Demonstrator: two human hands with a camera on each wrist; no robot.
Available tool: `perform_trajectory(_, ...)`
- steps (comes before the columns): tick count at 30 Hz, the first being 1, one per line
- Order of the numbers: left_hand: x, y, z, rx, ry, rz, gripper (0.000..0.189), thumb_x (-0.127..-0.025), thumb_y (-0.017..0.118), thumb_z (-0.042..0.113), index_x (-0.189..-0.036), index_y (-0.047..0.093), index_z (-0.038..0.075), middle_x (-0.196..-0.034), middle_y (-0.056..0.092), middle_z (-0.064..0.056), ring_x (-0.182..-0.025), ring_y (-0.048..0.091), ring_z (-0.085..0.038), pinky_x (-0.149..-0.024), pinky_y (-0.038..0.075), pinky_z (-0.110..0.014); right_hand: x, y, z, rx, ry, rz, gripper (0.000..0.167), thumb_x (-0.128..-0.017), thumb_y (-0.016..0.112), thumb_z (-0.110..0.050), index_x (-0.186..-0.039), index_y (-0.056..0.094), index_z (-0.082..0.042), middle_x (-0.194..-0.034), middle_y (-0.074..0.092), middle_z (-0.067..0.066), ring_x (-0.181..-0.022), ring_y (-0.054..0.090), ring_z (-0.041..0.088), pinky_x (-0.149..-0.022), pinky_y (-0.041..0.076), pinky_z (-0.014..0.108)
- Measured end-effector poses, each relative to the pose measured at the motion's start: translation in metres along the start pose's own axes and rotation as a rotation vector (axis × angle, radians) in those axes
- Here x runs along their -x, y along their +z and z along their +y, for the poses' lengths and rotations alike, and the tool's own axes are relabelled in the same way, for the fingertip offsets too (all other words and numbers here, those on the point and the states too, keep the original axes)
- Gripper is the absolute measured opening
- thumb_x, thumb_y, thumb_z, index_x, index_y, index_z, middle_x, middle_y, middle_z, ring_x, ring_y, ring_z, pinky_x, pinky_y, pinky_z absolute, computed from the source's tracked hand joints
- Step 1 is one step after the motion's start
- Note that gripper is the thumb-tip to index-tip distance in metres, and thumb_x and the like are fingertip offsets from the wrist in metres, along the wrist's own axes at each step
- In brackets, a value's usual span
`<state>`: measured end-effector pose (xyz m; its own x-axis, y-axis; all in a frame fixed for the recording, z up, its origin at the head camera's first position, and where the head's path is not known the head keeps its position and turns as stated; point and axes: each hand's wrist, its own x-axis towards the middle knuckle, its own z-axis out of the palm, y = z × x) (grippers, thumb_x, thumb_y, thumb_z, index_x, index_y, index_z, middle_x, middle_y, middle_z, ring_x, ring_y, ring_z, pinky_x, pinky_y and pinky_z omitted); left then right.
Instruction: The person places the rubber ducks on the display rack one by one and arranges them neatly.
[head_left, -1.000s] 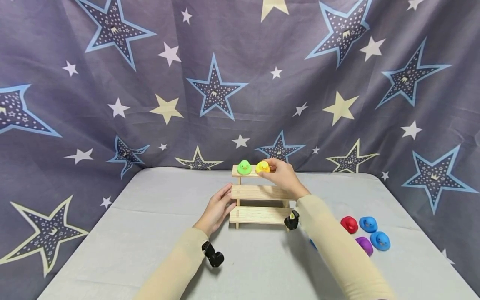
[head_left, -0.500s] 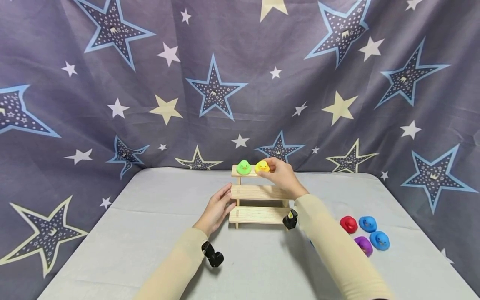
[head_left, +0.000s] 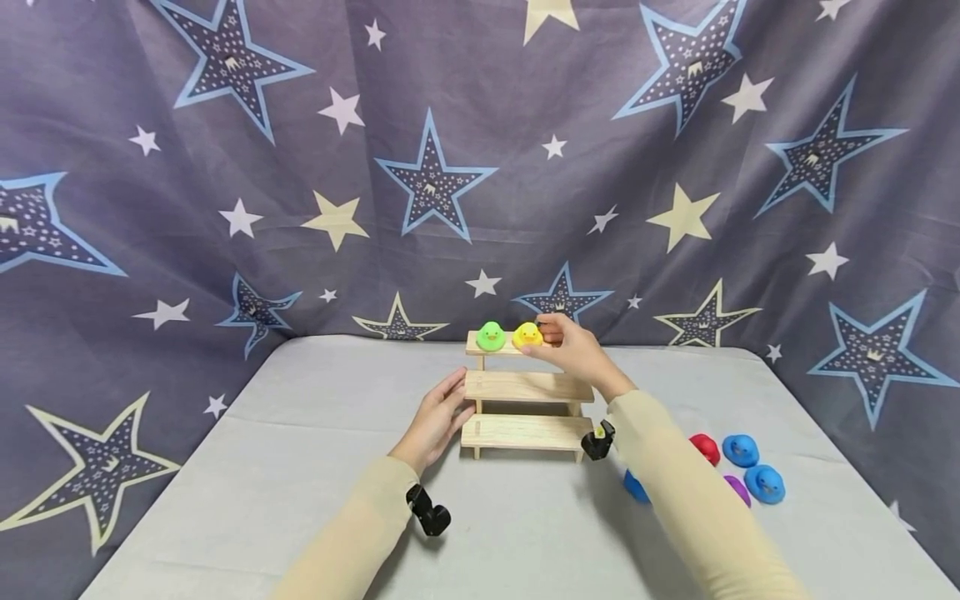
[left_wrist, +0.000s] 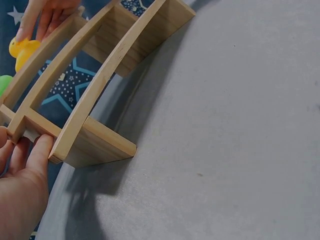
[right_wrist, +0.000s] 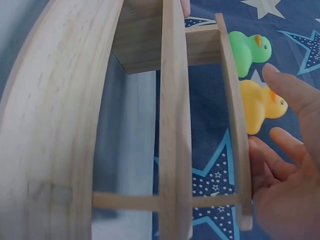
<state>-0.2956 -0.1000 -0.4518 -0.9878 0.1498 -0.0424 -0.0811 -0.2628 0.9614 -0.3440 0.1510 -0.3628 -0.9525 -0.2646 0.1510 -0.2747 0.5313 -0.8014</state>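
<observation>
A three-tier wooden stand stands on the table. On its top tier sit a green rubber duck and, to its right, a yellow rubber duck. My left hand holds the stand's left end; in the left wrist view its fingers curl against the wood near the middle tier. Just right of the yellow duck is my right hand. The right wrist view shows its thumb and fingers spread apart, with a gap between them and the duck.
Right of the stand lie blue ducks, a red duck and a purple duck, some partly behind my right sleeve. A star-patterned cloth hangs behind the grey table.
My right hand has loosened from the yellow duck and shifted slightly right, leaving the duck on the top tier. The left hand stays at the stand.
</observation>
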Motion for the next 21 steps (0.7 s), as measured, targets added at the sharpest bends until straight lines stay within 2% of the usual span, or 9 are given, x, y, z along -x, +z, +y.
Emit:
perform_trajectory(5, 0.001, 0.000, 0.000, 0.005, 0.002, -0.003, 0.051, -0.108, 0.038, 0.006, -0.158, 0.027, 0.003, -0.159, 0.028, -0.019, -0.142, 0.035, -0.035, -0.114, 0.042, -0.040, 0.007, -0.011, 0.002, 0.020, -0.019, -0.028, 0.074, -0.088, 0.078, -0.037, -0.149, 0.045, -0.009, -0.137, 0.057, 0.015, -0.124, 0.055, 0.029, -0.108, 0.048, 0.045)
perform_trajectory(14, 0.001, 0.000, -0.001, 0.011, -0.003, 0.002, 0.050, -0.108, 0.038, 0.005, -0.158, 0.028, 0.005, -0.159, 0.029, -0.017, -0.142, 0.036, -0.033, -0.114, 0.042, -0.039, 0.025, -0.030, 0.001, 0.065, -0.067, -0.130, 0.071, -0.089, 0.078, -0.032, -0.148, 0.045, -0.011, -0.139, 0.055, 0.017, -0.126, 0.053, 0.033, -0.109, 0.046, 0.048)
perform_trajectory(21, 0.001, 0.000, 0.000, 0.008, -0.002, 0.005, 0.050, -0.109, 0.038, 0.006, -0.158, 0.028, 0.005, -0.158, 0.030, -0.018, -0.142, 0.037, -0.033, -0.114, 0.042, -0.038, 0.041, -0.042, 0.000, 0.095, -0.130, -0.179, 0.072, -0.089, 0.079, -0.032, -0.148, 0.045, -0.007, -0.139, 0.055, 0.019, -0.123, 0.055, 0.038, -0.102, 0.050, 0.056)
